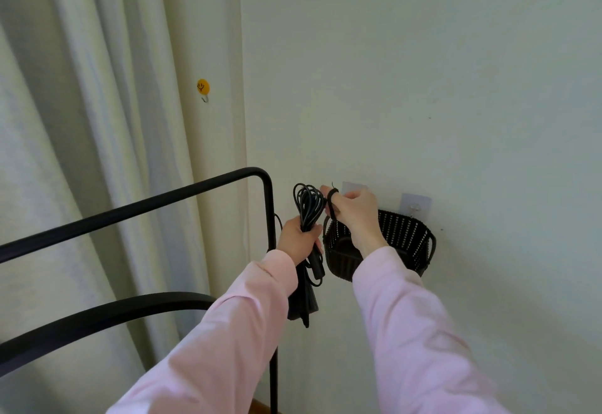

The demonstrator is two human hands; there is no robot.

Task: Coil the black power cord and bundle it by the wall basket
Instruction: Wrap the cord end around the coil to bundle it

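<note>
Power cord (308, 205) coiled, gripped mid-bundle by left hand (294, 241) (right hand (355, 215) pinches strap (331, 201)).

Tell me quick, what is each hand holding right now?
Left hand: closed around the coiled black cord.
Right hand: closed, pinching a thin black strand looped over one finger.

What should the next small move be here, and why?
Probably carry the right hand leftward and pass its thin black strand, seemingly a tie, round the coiled cord. The left hand grips the coil at its middle, loops standing above the fist, and no band shows on it yet. The strand sits looped on a finger just beside the coil, above the wall basket.
</note>
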